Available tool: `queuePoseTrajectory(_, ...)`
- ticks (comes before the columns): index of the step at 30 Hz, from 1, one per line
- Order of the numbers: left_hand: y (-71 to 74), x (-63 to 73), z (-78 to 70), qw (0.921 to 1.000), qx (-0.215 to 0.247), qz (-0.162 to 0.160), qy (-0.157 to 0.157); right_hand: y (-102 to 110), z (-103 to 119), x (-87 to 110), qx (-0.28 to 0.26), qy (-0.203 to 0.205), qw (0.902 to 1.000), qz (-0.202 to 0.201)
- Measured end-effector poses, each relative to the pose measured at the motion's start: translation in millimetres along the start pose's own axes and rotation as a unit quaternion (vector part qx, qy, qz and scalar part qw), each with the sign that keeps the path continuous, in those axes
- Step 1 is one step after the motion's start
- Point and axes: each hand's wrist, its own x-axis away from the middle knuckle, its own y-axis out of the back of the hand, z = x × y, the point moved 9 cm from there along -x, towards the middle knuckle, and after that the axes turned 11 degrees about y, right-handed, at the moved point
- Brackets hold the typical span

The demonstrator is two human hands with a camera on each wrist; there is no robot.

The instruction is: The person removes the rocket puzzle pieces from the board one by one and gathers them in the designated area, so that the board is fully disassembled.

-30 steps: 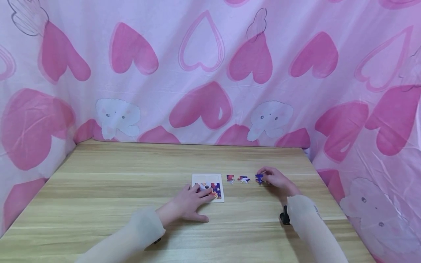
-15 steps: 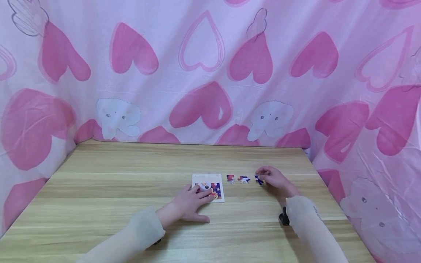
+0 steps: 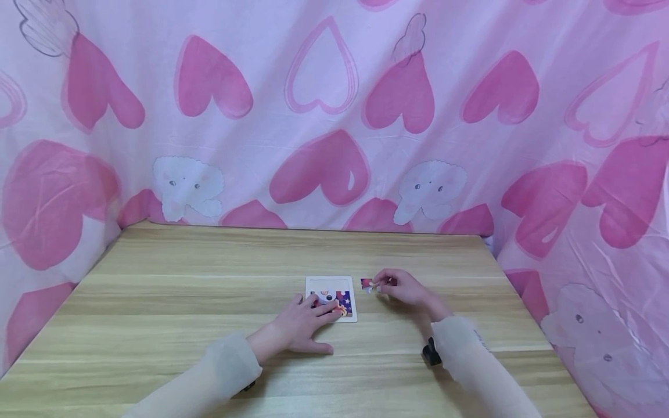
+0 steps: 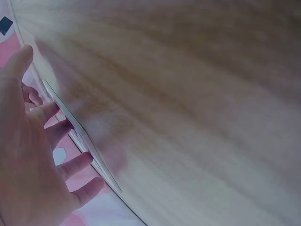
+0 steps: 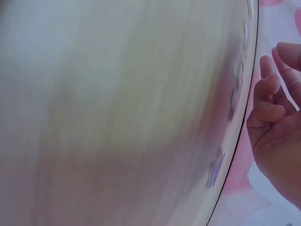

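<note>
My left hand [image 3: 303,325] rests with fingers spread on a white-framed puzzle board [image 3: 334,281]. The board carries a partly covered picture of a white character on blue with stars. In the left wrist view the board [image 4: 84,134] shows edge-on under the fingertips. My right hand [image 3: 399,287] hovers right of the board with bent fingers, close to a red and blue puzzle piece [image 3: 366,284]. It hides the other loose pieces in the head view. In the right wrist view a purple-blue puzzle piece [image 5: 216,168] lies on the table, apart from the right hand [image 5: 277,113], which holds nothing visible.
The wooden table [image 3: 209,261] reaches back to a pink curtain [image 3: 313,116] printed with hearts, which also hangs along both sides. Black wrist devices sit under both sleeves, the right one [image 3: 431,352] more visible.
My right hand has moved left, from the blue puzzle piece on the far right toward the red and blue one near the board. The left hand has stayed in place.
</note>
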Motion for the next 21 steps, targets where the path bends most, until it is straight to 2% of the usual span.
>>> queuePoseTrajectory(5, -0.3, 0.1, 0.1, 0.9999, 0.003, 0.009, 0.004, -13.7, 17.7, -4.5, -0.007, 0.019, 0.9996, 0.020)
queuePoseTrajectory(8, 0.1, 0.6, -0.1, 1.0000, 0.003, 0.006, 0.005, -21.6, 13.2, -9.0, 0.002, 0.031, 0.9992, 0.024)
queuePoseTrajectory(15, 0.5, 0.8, -0.2, 1.0000, -0.003, -0.007, 0.001, -36.4, 25.5, -16.5, 0.026, 0.069, 0.9964, 0.044)
queuePoseTrajectory(21, -0.4, 0.6, -0.1, 1.0000, 0.001, -0.008, -0.001, -45.6, 32.1, -21.6, 0.043, 0.086, 0.9937, 0.059)
